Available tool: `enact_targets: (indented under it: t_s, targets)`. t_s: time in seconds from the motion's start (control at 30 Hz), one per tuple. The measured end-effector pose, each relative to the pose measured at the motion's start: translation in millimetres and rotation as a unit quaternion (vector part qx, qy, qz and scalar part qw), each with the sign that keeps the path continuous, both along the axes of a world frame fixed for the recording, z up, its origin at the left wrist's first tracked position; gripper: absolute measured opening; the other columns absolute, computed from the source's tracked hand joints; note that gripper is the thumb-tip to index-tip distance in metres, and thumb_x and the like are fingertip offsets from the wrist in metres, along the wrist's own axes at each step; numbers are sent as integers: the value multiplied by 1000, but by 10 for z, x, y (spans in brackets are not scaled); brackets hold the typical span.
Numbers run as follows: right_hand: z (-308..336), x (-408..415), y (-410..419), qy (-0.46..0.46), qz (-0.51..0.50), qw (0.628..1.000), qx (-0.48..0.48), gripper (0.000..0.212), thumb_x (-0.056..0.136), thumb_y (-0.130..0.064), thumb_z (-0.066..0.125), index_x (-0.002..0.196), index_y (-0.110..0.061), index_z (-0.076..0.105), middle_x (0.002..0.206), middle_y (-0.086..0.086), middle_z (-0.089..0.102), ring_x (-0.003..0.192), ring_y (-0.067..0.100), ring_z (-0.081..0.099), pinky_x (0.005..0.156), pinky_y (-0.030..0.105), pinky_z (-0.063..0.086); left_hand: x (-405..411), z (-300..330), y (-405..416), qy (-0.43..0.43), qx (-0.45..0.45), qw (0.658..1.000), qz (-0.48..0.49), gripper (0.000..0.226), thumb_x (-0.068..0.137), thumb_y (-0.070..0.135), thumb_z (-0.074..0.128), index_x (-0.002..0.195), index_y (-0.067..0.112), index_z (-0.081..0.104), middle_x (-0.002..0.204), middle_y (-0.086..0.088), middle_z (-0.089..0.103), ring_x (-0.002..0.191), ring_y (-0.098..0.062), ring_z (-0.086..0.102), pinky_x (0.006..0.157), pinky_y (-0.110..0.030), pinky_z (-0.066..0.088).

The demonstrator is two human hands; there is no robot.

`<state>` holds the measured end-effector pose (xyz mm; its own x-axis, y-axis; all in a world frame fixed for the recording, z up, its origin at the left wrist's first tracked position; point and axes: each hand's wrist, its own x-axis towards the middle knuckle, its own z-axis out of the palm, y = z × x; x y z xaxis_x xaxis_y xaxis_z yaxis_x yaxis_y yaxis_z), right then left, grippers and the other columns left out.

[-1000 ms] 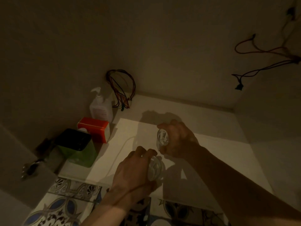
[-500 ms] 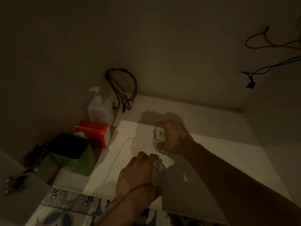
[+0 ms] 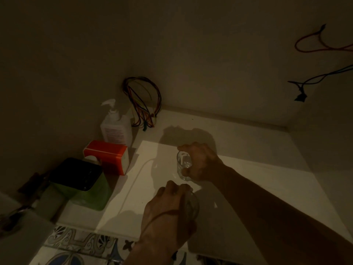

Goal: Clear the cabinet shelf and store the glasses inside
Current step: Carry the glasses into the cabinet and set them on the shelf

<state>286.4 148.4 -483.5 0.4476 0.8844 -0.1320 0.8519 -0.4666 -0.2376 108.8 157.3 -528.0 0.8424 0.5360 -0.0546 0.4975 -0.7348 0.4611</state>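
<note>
Both hands are inside a dim white cabinet, above its shelf point(image 3: 267, 180). My right hand point(image 3: 202, 161) grips a small clear glass point(image 3: 183, 166) from the side, upright, at or just above the shelf in the middle. Nearer the front edge, my left hand point(image 3: 168, 209) wraps around a second clear glass point(image 3: 192, 204), which is mostly hidden by my fingers. The two glasses are close together but apart. A thin cord runs around my left wrist.
At the shelf's left stand a white pump bottle point(image 3: 115, 129), a red-and-white box point(image 3: 108, 156) and a green container with a black lid point(image 3: 80, 183). Coloured wires point(image 3: 143, 104) hang in the back corner; more wires point(image 3: 321, 44) on the right wall. Patterned tiles point(image 3: 76, 245) below.
Both hands have pushed slightly deeper into the cabinet with their glasses. The right glass has turned from tilted to upright and sunk toward the shelf.
</note>
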Motion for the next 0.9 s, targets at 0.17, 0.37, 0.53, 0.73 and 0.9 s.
enact_targets:
  t_s: [0.17, 0.37, 0.53, 0.73, 0.9]
  targets:
    - [-65, -4, -20, 24, 5, 1000, 5, 77, 82, -31, 78, 150, -27, 41, 143, 6, 47, 134, 29, 37, 111, 38, 36, 36, -36, 16, 6, 0, 1000, 4, 87, 68, 46, 79, 140, 44, 30, 137, 9, 37, 120, -17, 44, 93, -31, 41]
    - [-142, -5, -49, 32, -3, 999, 42, 78, 83, -27, 81, 150, -24, 41, 148, 7, 45, 135, 29, 36, 112, 37, 33, 40, -118, 16, -5, 13, 1000, 17, 93, 64, 50, 80, 138, 47, 24, 136, 13, 36, 119, -15, 44, 89, -29, 40]
    - [-179, -22, -56, 59, -30, 995, 79, 83, 79, -23, 85, 150, -22, 41, 151, 3, 43, 137, 24, 40, 113, 33, 32, 53, -153, 19, -15, 16, 1000, 22, 95, 62, 52, 81, 139, 48, 25, 136, 13, 38, 118, -14, 46, 84, -25, 37]
    - [-191, -26, -51, 68, -56, 990, 106, 82, 77, -20, 87, 147, -22, 45, 146, -1, 48, 129, 20, 47, 106, 30, 39, 74, -190, 30, -40, 13, 999, 28, 96, 61, 51, 80, 138, 46, 22, 133, 15, 41, 116, -12, 47, 82, -23, 37]
    - [-217, -14, -46, 65, -59, 990, 112, 82, 77, -18, 87, 147, -24, 45, 144, -2, 50, 126, 18, 49, 98, 22, 35, 130, -230, 72, -27, 5, 999, 32, 97, 61, 47, 80, 139, 48, 22, 133, 16, 39, 116, -13, 48, 81, -23, 34]
